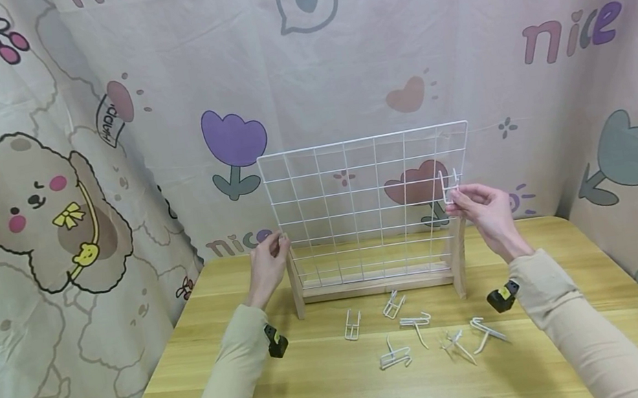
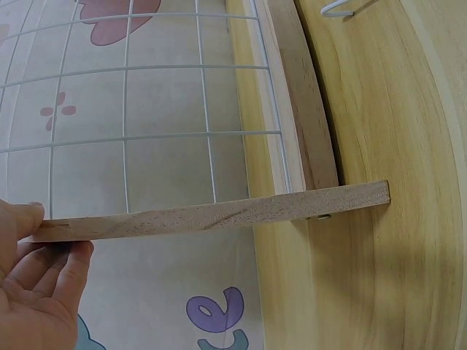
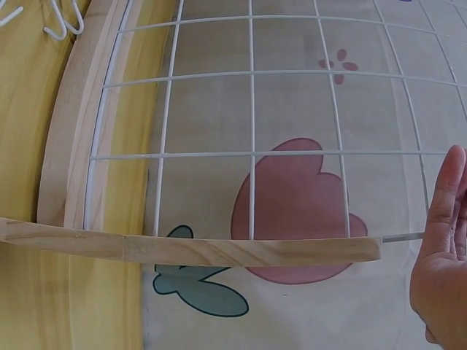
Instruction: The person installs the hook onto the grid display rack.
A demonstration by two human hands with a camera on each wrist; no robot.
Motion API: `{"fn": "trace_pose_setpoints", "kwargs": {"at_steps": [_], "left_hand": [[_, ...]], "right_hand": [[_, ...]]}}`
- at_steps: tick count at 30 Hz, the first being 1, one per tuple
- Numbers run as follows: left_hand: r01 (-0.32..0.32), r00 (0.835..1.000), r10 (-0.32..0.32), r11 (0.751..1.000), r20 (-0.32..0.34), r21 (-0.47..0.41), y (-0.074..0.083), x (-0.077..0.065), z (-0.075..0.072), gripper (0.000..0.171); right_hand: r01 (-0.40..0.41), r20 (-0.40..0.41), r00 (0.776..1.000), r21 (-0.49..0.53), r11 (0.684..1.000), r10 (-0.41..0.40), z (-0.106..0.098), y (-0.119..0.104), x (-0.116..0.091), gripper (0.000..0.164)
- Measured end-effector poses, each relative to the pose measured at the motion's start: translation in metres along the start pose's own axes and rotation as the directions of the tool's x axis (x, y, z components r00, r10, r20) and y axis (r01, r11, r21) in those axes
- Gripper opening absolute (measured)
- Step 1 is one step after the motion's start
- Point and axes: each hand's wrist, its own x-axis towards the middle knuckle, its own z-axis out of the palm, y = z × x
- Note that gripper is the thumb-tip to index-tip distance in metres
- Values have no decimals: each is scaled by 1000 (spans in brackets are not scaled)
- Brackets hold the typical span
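A white wire grid panel point(image 1: 349, 192) stands upright in a wooden stand point(image 1: 376, 285). My left hand point(image 1: 270, 266) pinches the top of the stand's left post point(image 2: 190, 219), thumb on one side and fingers on the other. At the panel's right edge, my right hand point(image 1: 489, 214) holds a white wire hook point(image 1: 450, 188) between thumb and fingers, the hook overlapping the grid in the head view. In the right wrist view that hand point(image 3: 445, 255) is partly cut off, just beyond the top of the right post point(image 3: 255, 251), and the hook is hidden.
Several loose white wire hooks point(image 1: 395, 356) lie on the wooden table point(image 1: 300, 397) in front of the stand, some with prongs sticking up. Behind the table hangs a patterned cloth point(image 1: 287, 79), with another cloth side on the left.
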Motion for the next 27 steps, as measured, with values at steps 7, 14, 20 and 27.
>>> {"fn": "trace_pose_setpoints", "kwargs": {"at_steps": [7, 14, 20, 27], "left_hand": [[12, 1000, -12, 1000, -3, 6, 0, 0, 0, 43], [14, 1000, -14, 1000, -5, -4, 0, 0, 0, 43], [10, 1000, -10, 1000, -8, -14, -1, 0, 1, 43], [0, 1000, -1, 1000, -14, -9, -2, 1, 1, 42]], "right_hand": [[7, 1, 1000, -16, 1000, -7, 0, 2, -2, 13], [10, -6, 1000, -37, 999, -10, -2, 4, -2, 13], [23, -5, 1000, -54, 998, -23, -2, 7, -2, 14], [20, -16, 1000, -80, 997, -22, -3, 9, -3, 14]]}}
